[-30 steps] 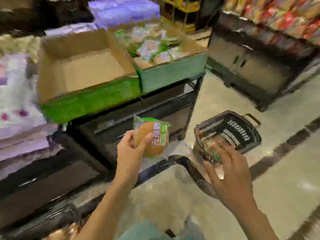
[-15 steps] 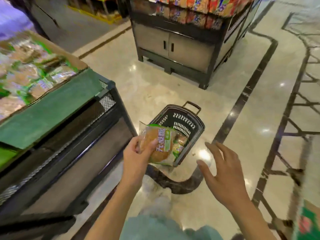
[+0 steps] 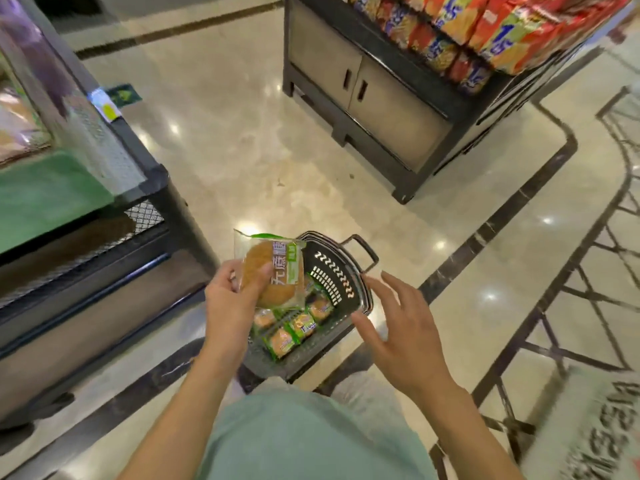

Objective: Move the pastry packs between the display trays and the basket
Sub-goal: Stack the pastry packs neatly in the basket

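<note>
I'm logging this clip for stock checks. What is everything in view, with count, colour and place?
pastry pack: one, clear wrap with green label, held above the basket
basket: one, black, on the floor
smaller pastry packs: several, green-orange, inside the basket
display stand: one, black frame, left
snack bags: many, red-orange, shelf top right
cabinet: one, grey doors, under them
left hand: grips the pastry pack
right hand: fingers spread, empty

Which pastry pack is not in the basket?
The clear, green-labelled pack with the round brown pastry, gripped by the left hand; the smaller packs lie in the black basket.
</note>
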Demonstrator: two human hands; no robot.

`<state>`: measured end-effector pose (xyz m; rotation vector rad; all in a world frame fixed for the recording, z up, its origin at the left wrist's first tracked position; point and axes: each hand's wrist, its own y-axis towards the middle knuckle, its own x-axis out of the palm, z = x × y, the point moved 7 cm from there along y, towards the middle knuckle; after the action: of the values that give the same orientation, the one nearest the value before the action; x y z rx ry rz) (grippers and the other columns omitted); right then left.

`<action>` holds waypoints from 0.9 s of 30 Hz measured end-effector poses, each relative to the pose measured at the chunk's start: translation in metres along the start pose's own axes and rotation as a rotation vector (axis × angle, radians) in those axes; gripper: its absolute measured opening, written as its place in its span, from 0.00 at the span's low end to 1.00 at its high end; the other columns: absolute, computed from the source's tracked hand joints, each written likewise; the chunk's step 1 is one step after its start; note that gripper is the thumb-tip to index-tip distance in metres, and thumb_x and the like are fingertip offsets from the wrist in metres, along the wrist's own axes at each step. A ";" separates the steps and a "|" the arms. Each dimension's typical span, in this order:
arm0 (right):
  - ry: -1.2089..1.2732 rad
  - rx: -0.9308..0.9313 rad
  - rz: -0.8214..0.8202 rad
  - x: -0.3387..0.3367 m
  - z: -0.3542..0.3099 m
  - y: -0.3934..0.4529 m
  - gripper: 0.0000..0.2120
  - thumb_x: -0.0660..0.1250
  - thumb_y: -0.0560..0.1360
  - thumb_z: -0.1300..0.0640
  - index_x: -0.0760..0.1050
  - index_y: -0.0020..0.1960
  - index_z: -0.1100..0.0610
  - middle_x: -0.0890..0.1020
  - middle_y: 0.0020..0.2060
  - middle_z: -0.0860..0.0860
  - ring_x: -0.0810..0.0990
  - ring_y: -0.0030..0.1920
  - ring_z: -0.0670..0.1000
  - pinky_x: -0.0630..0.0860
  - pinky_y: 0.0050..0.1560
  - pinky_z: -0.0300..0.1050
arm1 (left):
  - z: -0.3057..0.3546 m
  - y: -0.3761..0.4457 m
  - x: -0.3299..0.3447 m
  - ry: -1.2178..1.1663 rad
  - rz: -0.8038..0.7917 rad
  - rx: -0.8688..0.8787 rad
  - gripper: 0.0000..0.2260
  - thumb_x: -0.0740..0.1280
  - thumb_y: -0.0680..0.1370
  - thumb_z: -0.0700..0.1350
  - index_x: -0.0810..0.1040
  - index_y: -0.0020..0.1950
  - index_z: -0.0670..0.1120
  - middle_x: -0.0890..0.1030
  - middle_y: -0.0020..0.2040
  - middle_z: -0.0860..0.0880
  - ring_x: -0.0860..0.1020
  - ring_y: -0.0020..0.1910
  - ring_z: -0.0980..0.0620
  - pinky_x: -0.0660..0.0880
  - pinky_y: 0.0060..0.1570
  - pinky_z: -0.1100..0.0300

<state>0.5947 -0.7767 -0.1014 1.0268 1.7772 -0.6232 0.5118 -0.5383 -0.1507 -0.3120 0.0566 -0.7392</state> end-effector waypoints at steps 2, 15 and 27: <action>0.008 0.017 -0.043 0.000 0.032 0.020 0.32 0.51 0.80 0.31 0.70 0.74 0.49 0.72 0.72 0.51 0.68 0.70 0.53 0.66 0.70 0.51 | -0.001 0.018 0.032 -0.002 -0.007 -0.007 0.06 0.73 0.77 0.43 0.76 0.45 0.47 0.83 0.34 0.57 0.82 0.34 0.60 0.77 0.34 0.66; 0.125 -0.342 -0.500 0.073 0.180 0.229 0.28 0.58 0.79 0.37 0.70 0.73 0.52 0.73 0.69 0.58 0.68 0.68 0.58 0.68 0.68 0.57 | -0.069 0.057 0.124 -0.008 0.599 -0.249 0.08 0.75 0.76 0.41 0.80 0.53 0.44 0.86 0.45 0.51 0.83 0.44 0.54 0.80 0.49 0.51; 0.007 -0.722 -0.704 0.300 0.144 0.265 0.31 0.56 0.79 0.37 0.70 0.74 0.55 0.70 0.72 0.61 0.68 0.71 0.63 0.64 0.71 0.59 | -0.267 0.064 0.072 -0.007 0.836 -0.517 0.08 0.77 0.73 0.44 0.80 0.49 0.48 0.83 0.43 0.48 0.82 0.40 0.55 0.80 0.38 0.64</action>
<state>0.8339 -0.6411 -0.4260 -0.1022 2.1241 -0.3214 0.5640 -0.6114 -0.4202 -0.7245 0.3525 0.1226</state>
